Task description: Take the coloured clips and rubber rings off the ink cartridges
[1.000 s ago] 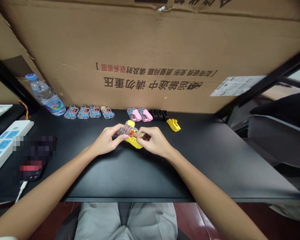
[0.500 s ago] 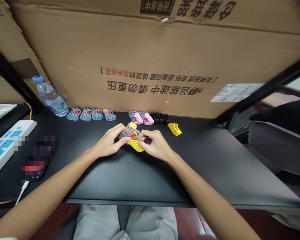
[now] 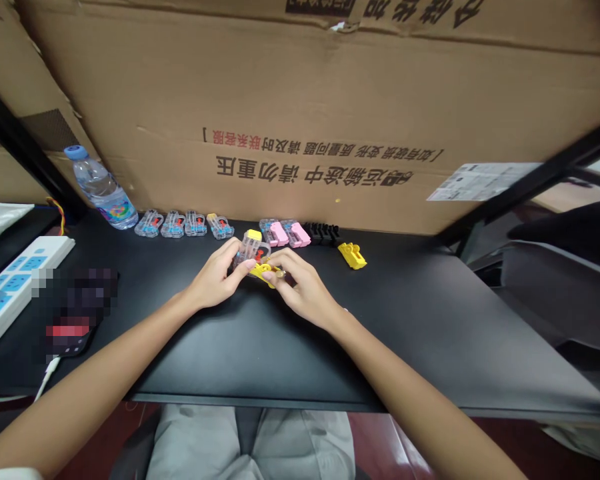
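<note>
A small clear plastic toy [image 3: 251,248] with a yellow cap and a red inner piece is held above the black table, gripped at its left side by my left hand [image 3: 219,275]. Along its lower edge lies a yellow plastic piece [image 3: 261,271]; how firmly the two are joined I cannot tell. My right hand [image 3: 300,283] is closed, thumb and fingers pinching at the right end of the yellow piece. A small gold-coloured spot shows between those fingers, too small to name. Another yellow piece [image 3: 353,256] rests beyond my right hand.
Along the cardboard [image 3: 300,87] at the back stand several clear toys [image 3: 173,225], two with pink parts [image 3: 279,233], and black pieces [image 3: 321,234]. A water bottle [image 3: 103,189], a white power strip [image 3: 25,280] and a phone [image 3: 77,320] with a cable are at left.
Both hands have shifted slightly up and left with the toy, which is turned more upright. My right fingers have moved to a different hold along the yellow piece.
</note>
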`<action>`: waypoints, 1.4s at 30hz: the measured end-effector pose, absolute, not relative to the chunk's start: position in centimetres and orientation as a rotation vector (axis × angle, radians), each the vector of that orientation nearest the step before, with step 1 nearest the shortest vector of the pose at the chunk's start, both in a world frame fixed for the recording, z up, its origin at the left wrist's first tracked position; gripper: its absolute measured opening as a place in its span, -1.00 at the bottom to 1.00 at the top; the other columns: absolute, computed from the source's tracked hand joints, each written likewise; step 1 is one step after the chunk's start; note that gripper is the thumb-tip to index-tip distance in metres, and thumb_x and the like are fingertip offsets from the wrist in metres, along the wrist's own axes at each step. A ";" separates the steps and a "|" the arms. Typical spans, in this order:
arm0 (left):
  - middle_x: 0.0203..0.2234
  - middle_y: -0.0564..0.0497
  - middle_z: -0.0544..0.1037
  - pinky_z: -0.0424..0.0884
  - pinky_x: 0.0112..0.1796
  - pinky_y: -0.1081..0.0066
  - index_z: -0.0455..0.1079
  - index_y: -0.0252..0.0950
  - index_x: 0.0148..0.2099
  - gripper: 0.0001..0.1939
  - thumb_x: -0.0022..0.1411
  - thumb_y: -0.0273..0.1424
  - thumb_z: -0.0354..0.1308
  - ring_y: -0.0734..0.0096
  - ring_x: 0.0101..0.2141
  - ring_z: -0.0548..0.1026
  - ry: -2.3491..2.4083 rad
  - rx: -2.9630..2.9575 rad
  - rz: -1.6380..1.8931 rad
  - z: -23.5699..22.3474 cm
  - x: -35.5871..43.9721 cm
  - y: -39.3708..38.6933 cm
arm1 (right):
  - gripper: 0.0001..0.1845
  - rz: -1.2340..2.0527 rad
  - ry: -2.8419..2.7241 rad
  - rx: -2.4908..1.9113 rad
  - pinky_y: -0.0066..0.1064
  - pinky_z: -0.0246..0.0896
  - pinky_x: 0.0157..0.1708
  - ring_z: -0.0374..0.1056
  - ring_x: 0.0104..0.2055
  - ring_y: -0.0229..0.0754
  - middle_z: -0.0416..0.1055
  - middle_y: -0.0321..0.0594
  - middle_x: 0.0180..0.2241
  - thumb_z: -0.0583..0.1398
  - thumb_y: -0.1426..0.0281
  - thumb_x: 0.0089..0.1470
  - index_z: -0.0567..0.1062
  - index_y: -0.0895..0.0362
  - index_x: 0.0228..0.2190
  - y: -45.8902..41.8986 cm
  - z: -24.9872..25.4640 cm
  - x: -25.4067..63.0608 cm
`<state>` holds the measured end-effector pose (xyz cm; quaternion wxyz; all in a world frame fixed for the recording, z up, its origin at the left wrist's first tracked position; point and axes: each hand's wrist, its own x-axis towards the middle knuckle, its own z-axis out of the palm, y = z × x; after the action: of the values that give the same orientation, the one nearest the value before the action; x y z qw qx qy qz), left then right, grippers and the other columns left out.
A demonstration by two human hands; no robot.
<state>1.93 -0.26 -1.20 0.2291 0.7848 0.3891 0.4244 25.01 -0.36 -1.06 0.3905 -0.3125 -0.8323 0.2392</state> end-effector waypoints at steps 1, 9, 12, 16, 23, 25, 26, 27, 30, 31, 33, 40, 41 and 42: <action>-0.20 -0.10 0.51 0.44 -0.11 0.25 0.43 -0.27 -0.04 -0.70 0.57 -0.15 0.04 0.19 -0.18 0.48 1.066 2.168 1.161 -1.3 1.9 -0.2 | -0.90 0.620 -2.120 -0.797 -0.30 0.34 -0.25 0.42 -0.21 -0.11 0.47 -0.12 -0.16 0.17 0.35 0.45 0.51 0.05 -0.16 -0.3 -1.1 25.1; -0.12 -0.11 0.53 0.46 -0.06 0.24 0.45 -0.24 0.00 -0.70 0.58 -0.14 0.04 0.16 -0.10 0.51 1.056 2.170 1.074 -1.9 1.6 0.3 | -0.87 0.677 -2.147 -0.832 -0.31 0.32 -0.26 0.38 -0.27 -0.16 0.44 -0.15 -0.18 0.16 0.33 0.46 0.51 0.06 -0.16 0.0 -1.4 25.4; -0.10 -0.13 0.54 0.47 -0.03 0.20 0.46 -0.25 0.03 -0.69 0.58 -0.14 0.03 0.12 -0.07 0.53 1.056 2.155 1.075 -1.7 1.5 0.2 | -0.88 0.675 -2.113 -0.828 -0.30 0.33 -0.24 0.40 -0.25 -0.15 0.47 -0.13 -0.16 0.18 0.35 0.44 0.53 0.07 -0.16 -0.1 -1.4 25.2; -0.09 -0.14 0.54 0.46 -0.01 0.18 0.45 -0.26 0.05 -0.67 0.58 -0.13 0.03 0.11 -0.06 0.53 1.052 2.160 1.058 -1.8 1.5 0.2 | -0.89 0.696 -2.058 -0.830 -0.29 0.36 -0.24 0.41 -0.26 -0.15 0.49 -0.13 -0.16 0.20 0.37 0.41 0.54 0.08 -0.18 -0.1 -1.6 24.9; -0.01 -0.18 0.54 0.47 0.06 0.14 0.43 -0.26 0.06 -0.60 0.59 -0.05 -0.01 0.09 0.00 0.52 1.057 2.127 1.071 -2.4 1.6 0.4 | -0.91 0.652 -2.023 -0.840 -0.32 0.35 -0.27 0.42 -0.29 -0.17 0.48 -0.17 -0.19 0.23 0.37 0.38 0.55 0.06 -0.21 0.3 -2.4 24.8; -0.01 -0.18 0.54 0.47 0.07 0.14 0.42 -0.26 0.08 -0.58 0.59 -0.03 -0.03 0.09 0.01 0.52 1.062 2.128 1.060 -2.5 1.6 0.5 | -0.91 0.658 -2.021 -0.844 -0.32 0.35 -0.29 0.43 -0.29 -0.16 0.49 -0.15 -0.17 0.22 0.39 0.37 0.55 0.06 -0.22 0.3 -2.5 24.8; -0.02 -0.17 0.54 0.47 0.07 0.13 0.42 -0.26 0.08 -0.57 0.59 -0.02 -0.03 0.09 0.00 0.52 1.069 2.131 1.053 -2.5 1.5 0.5 | -0.90 0.656 -2.026 -0.844 -0.32 0.36 -0.29 0.44 -0.29 -0.16 0.50 -0.14 -0.16 0.21 0.40 0.37 0.55 0.06 -0.22 0.3 -2.5 24.7; -0.03 -0.17 0.54 0.48 0.07 0.13 0.42 -0.26 0.08 -0.56 0.59 -0.01 -0.04 0.09 0.00 0.52 1.079 2.133 1.046 -2.4 1.5 0.6 | -0.89 0.649 -2.031 -0.846 -0.31 0.36 -0.29 0.45 -0.28 -0.15 0.51 -0.13 -0.16 0.20 0.41 0.37 0.56 0.06 -0.22 0.2 -2.6 24.7; -0.05 -0.16 0.55 0.48 0.04 0.15 0.43 -0.26 0.05 -0.57 0.59 -0.02 -0.04 0.11 -0.03 0.53 1.105 2.142 1.032 -2.0 1.3 0.6 | -0.87 0.597 -2.023 -0.880 -0.31 0.36 -0.26 0.47 -0.25 -0.13 0.55 -0.11 -0.14 0.18 0.42 0.37 0.57 0.07 -0.21 0.0 -2.4 24.5; -0.07 -0.15 0.55 0.48 0.03 0.16 0.43 -0.26 0.04 -0.58 0.58 -0.03 -0.04 0.12 -0.05 0.53 1.113 2.148 1.036 -1.7 1.3 0.6 | -0.87 0.573 -2.018 -0.900 -0.31 0.35 -0.25 0.48 -0.24 -0.13 0.56 -0.11 -0.14 0.19 0.41 0.37 0.57 0.07 -0.22 -0.1 -2.3 24.5; -0.12 -0.13 0.56 0.48 -0.01 0.20 0.43 -0.26 0.00 -0.61 0.57 -0.06 0.00 0.16 -0.09 0.53 1.128 2.165 1.055 -1.3 1.0 0.7 | -0.87 0.532 -2.039 -0.948 -0.30 0.34 -0.24 0.48 -0.24 -0.11 0.58 -0.11 -0.17 0.20 0.39 0.36 0.57 0.08 -0.23 0.1 -1.9 24.8; -0.31 0.05 0.59 0.43 -0.21 0.35 0.25 -0.22 0.34 -0.46 0.43 -0.15 0.19 0.33 -0.35 0.52 1.416 2.044 1.064 -0.6 -0.3 1.1 | -0.79 0.231 -2.162 -1.356 -0.30 0.24 -0.28 0.47 -0.30 -0.07 0.59 -0.09 -0.27 0.22 0.27 0.29 0.57 0.11 -0.33 2.6 0.8 29.7; -0.36 0.09 0.56 0.42 -0.23 0.36 0.17 -0.21 0.42 -0.36 0.41 -0.15 0.20 0.33 -0.38 0.51 1.485 2.059 1.006 -0.5 -0.5 1.2 | -0.79 0.164 -2.159 -1.516 -0.31 0.21 -0.31 0.48 -0.28 -0.04 0.60 -0.08 -0.27 0.22 0.27 0.27 0.57 0.10 -0.34 3.0 1.3 30.6; -0.41 0.12 0.54 0.40 -0.25 0.36 0.12 -0.18 0.47 -0.31 0.41 -0.15 0.20 0.32 -0.40 0.52 1.553 2.087 0.920 -0.3 -0.7 1.1 | -0.81 0.119 -2.150 -1.689 -0.31 0.17 -0.34 0.51 -0.25 0.00 0.62 -0.08 -0.25 0.22 0.27 0.25 0.58 0.09 -0.34 3.4 1.6 31.4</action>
<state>-0.68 1.14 -0.32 0.1901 0.7426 0.5526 0.3272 31.40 3.37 1.62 0.2010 -0.6046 -0.7696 0.0427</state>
